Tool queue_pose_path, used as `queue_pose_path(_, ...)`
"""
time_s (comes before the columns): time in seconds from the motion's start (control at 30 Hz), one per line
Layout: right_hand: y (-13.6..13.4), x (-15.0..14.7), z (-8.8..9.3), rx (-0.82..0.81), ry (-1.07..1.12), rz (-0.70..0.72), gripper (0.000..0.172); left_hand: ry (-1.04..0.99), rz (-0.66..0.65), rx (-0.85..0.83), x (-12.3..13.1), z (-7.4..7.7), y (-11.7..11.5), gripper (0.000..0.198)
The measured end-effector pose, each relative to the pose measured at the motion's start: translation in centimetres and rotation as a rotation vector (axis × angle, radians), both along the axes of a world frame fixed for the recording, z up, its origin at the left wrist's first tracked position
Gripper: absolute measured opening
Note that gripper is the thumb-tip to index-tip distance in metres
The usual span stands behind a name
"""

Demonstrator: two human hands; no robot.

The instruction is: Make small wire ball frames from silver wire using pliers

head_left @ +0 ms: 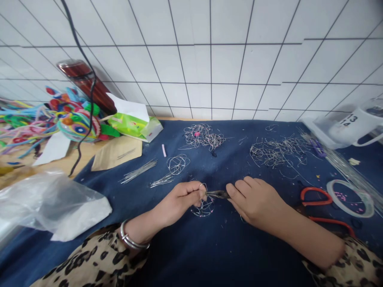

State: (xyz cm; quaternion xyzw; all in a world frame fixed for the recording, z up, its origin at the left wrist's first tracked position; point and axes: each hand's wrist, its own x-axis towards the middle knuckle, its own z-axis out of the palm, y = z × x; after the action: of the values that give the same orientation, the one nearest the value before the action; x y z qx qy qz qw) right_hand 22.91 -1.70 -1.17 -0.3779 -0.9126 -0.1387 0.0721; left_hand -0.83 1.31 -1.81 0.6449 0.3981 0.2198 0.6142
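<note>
Between thumb and fingers, my left hand [182, 201] pinches a wire ornament [203, 208], a rounded openwork shape dotted with small pink beads. My right hand [254, 201] is closed around a pair of pliers [218, 194], whose handles are mostly hidden in the palm. The pliers' narrow jaws point left and meet the wire beside my left fingertips. Just beyond the hands lie a bare round wire frame [178, 164] and a small bundle of short wires [162, 180].
Tangled wire piles [277, 151] and beaded wire shapes [203, 135] lie farther back on the dark blue cloth [230, 255]. Red-handled scissors [316, 195], a round bead dish [330, 191] and a white mug [363, 123] stand right. Left are a plastic bag [56, 199] and a red thermos [89, 85].
</note>
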Motion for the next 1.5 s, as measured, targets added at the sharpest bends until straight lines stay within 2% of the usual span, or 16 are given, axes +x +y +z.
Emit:
queue_pose_path(0.5, 0.0, 0.0, -0.3, -0.008, -0.021, -0.002, 0.029, -0.012, 0.032, 0.006, 0.3, 0.1, -0.2, 0.019)
queue_pose_path(0.73, 0.1, -0.1, -0.3, -0.028, 0.039, -0.016, 0.024, -0.001, 0.026, 0.022, 0.3, 0.1, -0.2, 0.019)
queue_pose_path(0.83, 0.2, -0.2, -0.3, -0.112, 0.108, -0.036, 0.023, -0.013, 0.011, 0.049, 0.2, 0.3, -0.1, 0.021)
queue_pose_path(1.0, 0.3, -0.1, -0.2, -0.359, 0.243, -0.089, 0.022, -0.025, -0.041, 0.082, 0.2, 0.5, 0.2, 0.027)
queue_pose_path(1.27, 0.8, 0.3, 0.4, -0.712, 0.430, -0.096, 0.021, -0.017, -0.067, 0.080, 0.0, 0.5, 0.3, 0.028)
queue_pose_path(1.4, 1.0, 0.4, 0.7, -0.807, 0.475, -0.075, 0.020, -0.004, -0.079, 0.079, -0.1, 0.6, 0.3, 0.027)
queue_pose_path(1.5, 1.2, 0.4, 0.6, -0.818, 0.489, -0.057, 0.020, 0.022, -0.076, 0.100, -0.1, 0.5, 0.3, 0.026)
